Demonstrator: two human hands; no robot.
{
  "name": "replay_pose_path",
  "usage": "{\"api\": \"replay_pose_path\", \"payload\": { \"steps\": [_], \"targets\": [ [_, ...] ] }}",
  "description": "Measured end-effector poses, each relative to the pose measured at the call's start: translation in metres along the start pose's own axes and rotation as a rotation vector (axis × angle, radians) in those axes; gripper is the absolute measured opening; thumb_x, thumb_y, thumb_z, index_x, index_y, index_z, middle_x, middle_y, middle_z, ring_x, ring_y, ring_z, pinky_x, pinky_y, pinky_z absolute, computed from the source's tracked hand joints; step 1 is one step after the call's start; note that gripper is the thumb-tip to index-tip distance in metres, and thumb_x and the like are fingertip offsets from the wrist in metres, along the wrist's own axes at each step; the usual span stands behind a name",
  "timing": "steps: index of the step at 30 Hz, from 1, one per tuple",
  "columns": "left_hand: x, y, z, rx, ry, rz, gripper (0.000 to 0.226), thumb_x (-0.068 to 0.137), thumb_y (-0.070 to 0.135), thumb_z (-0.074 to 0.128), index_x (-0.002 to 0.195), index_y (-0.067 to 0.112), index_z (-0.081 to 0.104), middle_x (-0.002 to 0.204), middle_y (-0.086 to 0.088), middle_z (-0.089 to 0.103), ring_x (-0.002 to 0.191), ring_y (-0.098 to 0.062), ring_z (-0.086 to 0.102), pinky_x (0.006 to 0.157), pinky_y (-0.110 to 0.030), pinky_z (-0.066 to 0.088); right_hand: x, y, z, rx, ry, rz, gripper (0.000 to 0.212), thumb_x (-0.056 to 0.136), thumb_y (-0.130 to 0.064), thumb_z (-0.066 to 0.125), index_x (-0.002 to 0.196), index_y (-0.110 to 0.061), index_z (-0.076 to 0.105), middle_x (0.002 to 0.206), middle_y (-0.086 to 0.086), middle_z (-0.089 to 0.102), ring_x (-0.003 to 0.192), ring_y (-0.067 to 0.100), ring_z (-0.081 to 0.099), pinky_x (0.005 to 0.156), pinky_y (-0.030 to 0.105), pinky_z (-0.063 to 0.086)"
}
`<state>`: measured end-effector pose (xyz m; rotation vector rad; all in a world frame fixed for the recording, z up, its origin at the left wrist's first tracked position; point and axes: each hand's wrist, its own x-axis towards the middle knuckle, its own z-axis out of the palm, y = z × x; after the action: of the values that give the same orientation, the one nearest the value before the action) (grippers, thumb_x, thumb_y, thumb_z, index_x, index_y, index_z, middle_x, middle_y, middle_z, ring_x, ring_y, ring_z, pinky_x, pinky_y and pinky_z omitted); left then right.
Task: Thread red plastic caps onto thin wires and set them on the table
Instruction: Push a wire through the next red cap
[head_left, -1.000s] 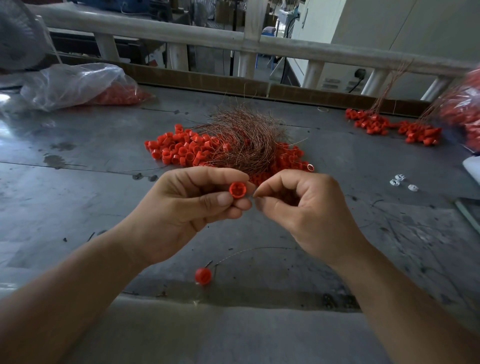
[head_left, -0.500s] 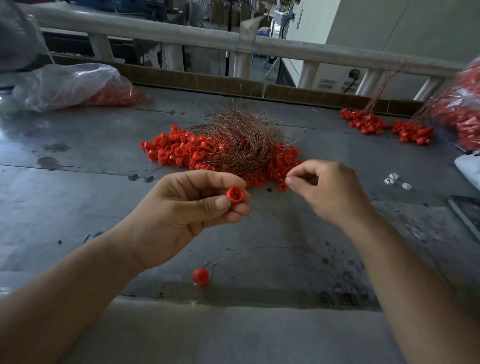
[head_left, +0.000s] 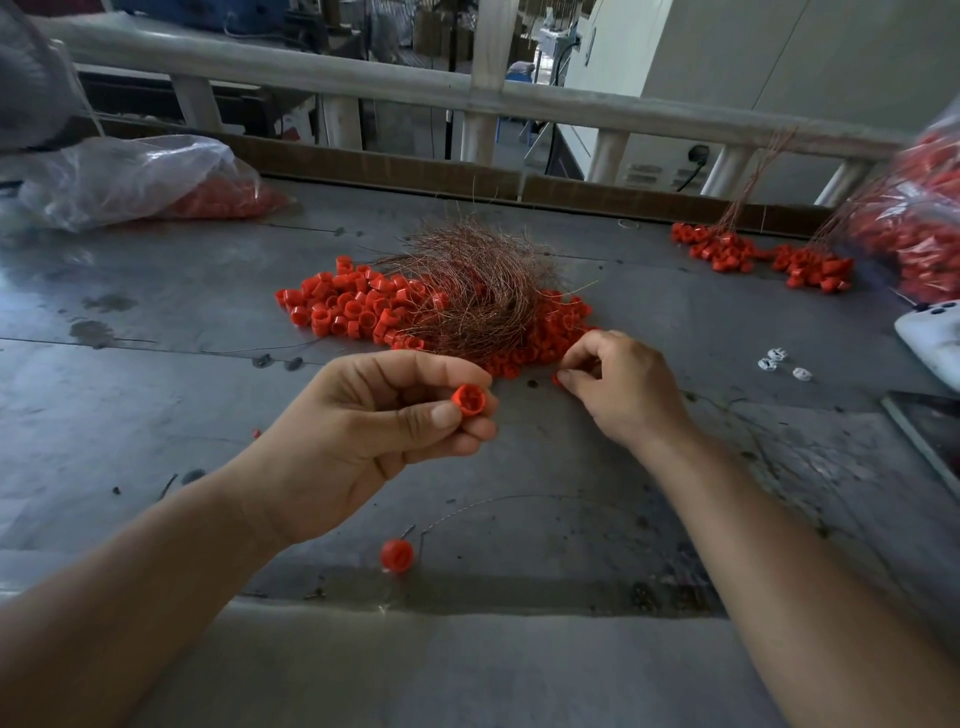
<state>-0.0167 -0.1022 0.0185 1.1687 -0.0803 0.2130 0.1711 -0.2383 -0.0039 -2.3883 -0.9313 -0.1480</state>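
A: Red cap (head_left: 469, 400): where is it, and which step?

B: Head view: my left hand (head_left: 374, 431) pinches it above the table (head_left: 156, 415), open mouth and axis tilted up toward me. Next I need 1 wire, I judge. My right hand (head_left: 618, 389) curls beside the wire bundle (head_left: 478, 301); I can't tell whether it grips anything.

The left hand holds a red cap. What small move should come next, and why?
Probably the right hand should pull one wire from the copper wire bundle and bring it to the red cap pinched in the left hand: no wire shows in that cap.
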Motion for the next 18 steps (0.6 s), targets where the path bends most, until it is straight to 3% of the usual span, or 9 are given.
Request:
{"api": "replay_pose_path", "payload": {
  "steps": [9,13,15,18],
  "targets": [
    [0.001,0.000,0.001,0.012,0.030,-0.012,0.034,0.055,0.022,0.085,0.086,0.012,0.075,0.083,-0.008,0.073,0.075,-0.015,0.070,0.064,-0.019,0.055,-0.002,-0.003,-0.003,0.097,0.048,0.003,0.004,0.078,-0.017,0.070,0.075,-0.015,0.067,0.074,-0.007,0.061,0.070,0.010,0.053,0.067,0.021,0.041],
    [0.000,0.001,0.001,0.016,0.043,-0.013,0.035,0.053,0.021,0.086,0.086,0.011,0.075,0.083,-0.008,0.073,0.074,-0.016,0.070,0.064,-0.020,0.055,-0.004,-0.005,-0.013,0.243,0.100,0.091,0.024,0.074,-0.020,0.072,0.058,-0.024,0.055,0.058,-0.013,0.056,0.054,0.000,0.050,0.052,0.008,0.036],
    [0.000,0.001,0.000,0.022,0.042,-0.015,0.034,0.055,0.020,0.084,0.086,0.011,0.075,0.083,-0.008,0.072,0.075,-0.016,0.070,0.064,-0.020,0.055,-0.006,-0.007,-0.022,0.434,0.074,0.169,0.021,0.074,-0.015,0.073,0.064,-0.021,0.056,0.059,-0.007,0.058,0.054,0.002,0.053,0.055,0.013,0.042],
    [0.000,0.002,0.000,0.031,0.043,-0.026,0.032,0.056,0.018,0.083,0.087,0.011,0.075,0.084,-0.009,0.072,0.076,-0.017,0.070,0.065,-0.020,0.055,-0.012,-0.016,-0.037,0.912,-0.111,0.231,0.010,0.078,-0.008,0.067,0.079,-0.016,0.061,0.063,-0.002,0.064,0.054,0.005,0.059,0.054,0.017,0.048]
  ]
}}
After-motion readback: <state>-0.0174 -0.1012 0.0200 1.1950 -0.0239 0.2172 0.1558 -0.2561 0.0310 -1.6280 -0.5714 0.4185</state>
